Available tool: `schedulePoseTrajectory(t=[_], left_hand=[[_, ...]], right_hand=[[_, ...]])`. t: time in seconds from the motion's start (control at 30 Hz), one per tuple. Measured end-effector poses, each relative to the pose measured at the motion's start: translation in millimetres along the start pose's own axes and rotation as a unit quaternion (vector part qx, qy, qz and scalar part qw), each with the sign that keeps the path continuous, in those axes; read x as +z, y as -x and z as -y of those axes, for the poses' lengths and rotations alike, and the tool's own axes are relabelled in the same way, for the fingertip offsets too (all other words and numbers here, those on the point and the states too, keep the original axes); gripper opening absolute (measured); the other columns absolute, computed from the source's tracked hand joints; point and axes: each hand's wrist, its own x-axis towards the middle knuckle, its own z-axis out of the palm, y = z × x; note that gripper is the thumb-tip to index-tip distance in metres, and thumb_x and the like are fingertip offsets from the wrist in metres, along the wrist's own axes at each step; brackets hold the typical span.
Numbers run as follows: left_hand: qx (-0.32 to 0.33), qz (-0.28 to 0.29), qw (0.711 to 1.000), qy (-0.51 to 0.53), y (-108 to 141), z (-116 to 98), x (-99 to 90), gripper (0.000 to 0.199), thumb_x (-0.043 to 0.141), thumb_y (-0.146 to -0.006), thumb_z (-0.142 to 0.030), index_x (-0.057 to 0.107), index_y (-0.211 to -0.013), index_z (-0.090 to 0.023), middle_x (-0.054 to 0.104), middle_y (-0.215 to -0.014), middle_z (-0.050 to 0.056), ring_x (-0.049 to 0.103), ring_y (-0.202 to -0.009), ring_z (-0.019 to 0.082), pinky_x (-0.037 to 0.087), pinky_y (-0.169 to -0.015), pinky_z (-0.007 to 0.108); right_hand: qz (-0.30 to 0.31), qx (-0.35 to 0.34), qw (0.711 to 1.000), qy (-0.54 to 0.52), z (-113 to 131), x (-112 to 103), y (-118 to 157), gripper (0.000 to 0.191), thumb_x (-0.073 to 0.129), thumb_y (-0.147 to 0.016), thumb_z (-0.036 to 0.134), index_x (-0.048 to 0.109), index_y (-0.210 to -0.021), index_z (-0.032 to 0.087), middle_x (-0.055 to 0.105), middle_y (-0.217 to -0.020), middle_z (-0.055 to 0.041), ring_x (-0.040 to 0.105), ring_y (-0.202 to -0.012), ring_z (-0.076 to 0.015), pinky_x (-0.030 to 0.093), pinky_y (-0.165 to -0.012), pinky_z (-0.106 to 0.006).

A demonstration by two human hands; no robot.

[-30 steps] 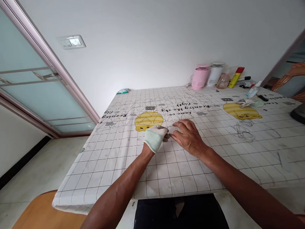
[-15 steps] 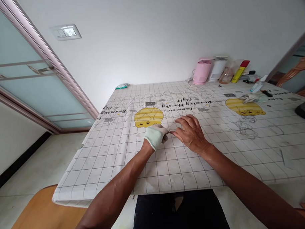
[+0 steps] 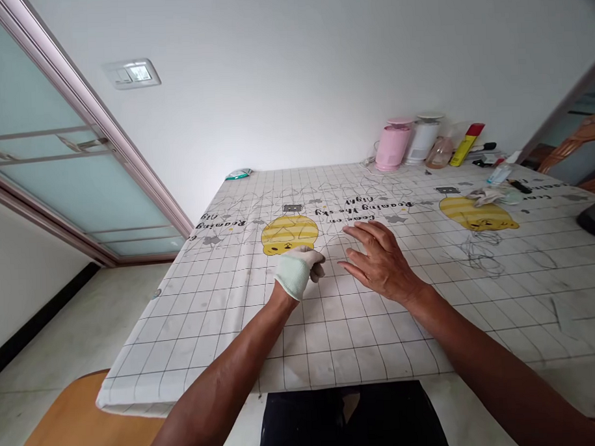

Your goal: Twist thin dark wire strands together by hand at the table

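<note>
My left hand wears a pale green and white work glove. Its fingers are pinched together just above the tablecloth; whatever sits between them is too fine to make out. To its right, bare, is my right hand, its fingers bent and spread apart with nothing visible in them. A small gap separates the two hands. A faint thin curved line shows near the fingertips, but I cannot tell whether it is wire or print. Further right on the cloth lies a loose tangle of thin grey wire.
At the back stand a pink cylinder-shaped device, a white one, a bottle and a yellow spray can with a red cap. A crumpled glove lies at right. A green-and-white packet rests at the back left corner.
My right hand has moved away to the right from the left fingertips, and its thumb and fingers have opened. My left hand has shifted slightly left, still closed.
</note>
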Motion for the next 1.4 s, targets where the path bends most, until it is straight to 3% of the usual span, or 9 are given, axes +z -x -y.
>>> schedulePoseTrajectory(t=[0.23, 0.47, 0.7, 0.83, 1.07, 1.3, 1.4], left_hand=[[0.007, -0.007, 1.0, -0.028, -5.1, 0.5, -4.3, 0.009, 0.064, -0.079, -0.021, 0.065, -0.071, -0.018, 0.066, -0.053, 0.002, 0.053, -0.043, 0.011, 0.038, -0.045, 0.023], [-0.026, -0.018, 0.999, -0.026, -7.0, 1.7, -1.7, 0.008, 0.064, -0.078, -0.015, 0.063, -0.07, -0.018, 0.061, -0.05, 0.002, 0.058, -0.047, 0.014, 0.035, -0.043, 0.023], [0.014, 0.07, 0.996, 0.047, -12.1, 4.7, -6.9, 0.012, 0.069, -0.085, -0.024, 0.07, -0.078, -0.015, 0.066, -0.064, 0.003, 0.063, -0.055, 0.014, 0.049, -0.059, 0.026], [0.026, 0.096, 0.987, 0.125, -15.9, 13.1, -6.7, 0.022, 0.071, -0.089, -0.033, 0.075, -0.093, -0.011, 0.07, -0.079, 0.006, 0.064, -0.063, 0.013, 0.052, -0.067, 0.028], [0.044, 0.155, 0.972, 0.171, -19.6, 25.5, -2.6, 0.04, 0.084, -0.083, -0.04, 0.076, -0.101, -0.005, 0.071, -0.085, 0.01, 0.066, -0.073, 0.015, 0.053, -0.074, 0.031], [0.072, 0.161, 0.975, 0.132, -9.4, 17.7, 2.3, 0.042, 0.084, -0.083, -0.044, 0.076, -0.094, -0.005, 0.074, -0.084, 0.013, 0.07, -0.075, 0.02, 0.054, -0.075, 0.035], [0.078, 0.163, 0.97, 0.16, -8.4, 18.9, 6.6, 0.042, 0.086, -0.082, -0.045, 0.076, -0.093, -0.005, 0.074, -0.088, 0.014, 0.071, -0.076, 0.02, 0.056, -0.076, 0.035]], right_hand=[[0.034, -0.041, 0.998, -0.025, -11.6, -1.4, -2.3, 0.015, 0.064, -0.1, 0.015, 0.073, -0.099, 0.027, 0.059, -0.151, -0.0039, 0.048, -0.145, -0.0303, 0.046, -0.12, -0.059], [0.011, -0.045, 0.998, -0.048, -17.6, 3.4, -3.1, 0.015, 0.064, -0.101, 0.014, 0.073, -0.096, 0.024, 0.064, -0.146, -0.0054, 0.052, -0.141, -0.0293, 0.049, -0.118, -0.055], [-0.036, -0.064, 0.996, -0.042, -19.6, 2.7, 1.0, 0.013, 0.07, -0.095, 0.009, 0.072, -0.095, 0.022, 0.067, -0.14, -0.0073, 0.056, -0.136, -0.0306, 0.054, -0.112, -0.053], [-0.03, -0.069, 0.996, -0.055, -17.5, 2.4, 5.4, 0.016, 0.068, -0.096, 0.008, 0.073, -0.097, 0.023, 0.067, -0.142, -0.0059, 0.056, -0.138, -0.0303, 0.053, -0.114, -0.055], [-0.046, -0.067, 0.995, -0.051, -9.0, 4.4, 5.8, 0.016, 0.067, -0.097, 0.008, 0.072, -0.095, 0.022, 0.068, -0.14, -0.0065, 0.057, -0.135, -0.0305, 0.054, -0.112, -0.055], [-0.066, -0.04, 0.995, -0.059, -9.2, 1.9, 2.9, 0.012, 0.07, -0.097, 0.011, 0.071, -0.092, 0.022, 0.071, -0.135, -0.0064, 0.059, -0.132, -0.0303, 0.057, -0.106, -0.052], [-0.066, -0.042, 0.996, -0.051, -11.0, -1.2, 4.5, 0.01, 0.071, -0.097, 0.012, 0.071, -0.095, 0.022, 0.071, -0.136, -0.0059, 0.058, -0.133, -0.03, 0.055, -0.109, -0.052]])
